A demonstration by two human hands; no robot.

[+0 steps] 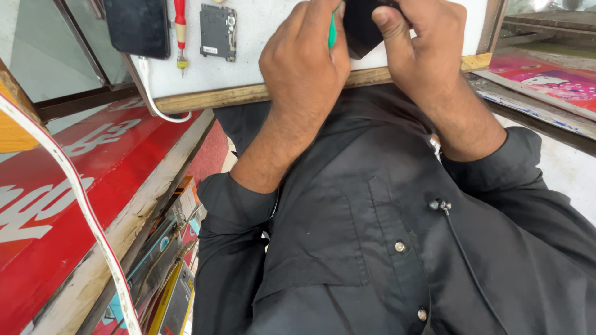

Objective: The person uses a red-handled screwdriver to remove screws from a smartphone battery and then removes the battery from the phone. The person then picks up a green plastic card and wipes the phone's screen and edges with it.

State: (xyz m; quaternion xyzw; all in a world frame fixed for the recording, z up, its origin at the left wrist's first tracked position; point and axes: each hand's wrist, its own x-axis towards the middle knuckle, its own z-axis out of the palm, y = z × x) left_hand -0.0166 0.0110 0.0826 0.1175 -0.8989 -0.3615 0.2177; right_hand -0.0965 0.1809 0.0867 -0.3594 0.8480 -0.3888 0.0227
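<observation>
My left hand is closed around a thin green tool, whose tip points at a small black device. My right hand grips that black device from the right, with the thumb on top. Both hands are held over the near edge of a white work board with a wooden rim. Most of the device is hidden by my fingers. My black shirt fills the lower part of the view.
On the board's left lie a black phone, a red-handled screwdriver and a dark circuit module. A white cable hangs off the edge. A red panel is at left, a pink printed sheet at right.
</observation>
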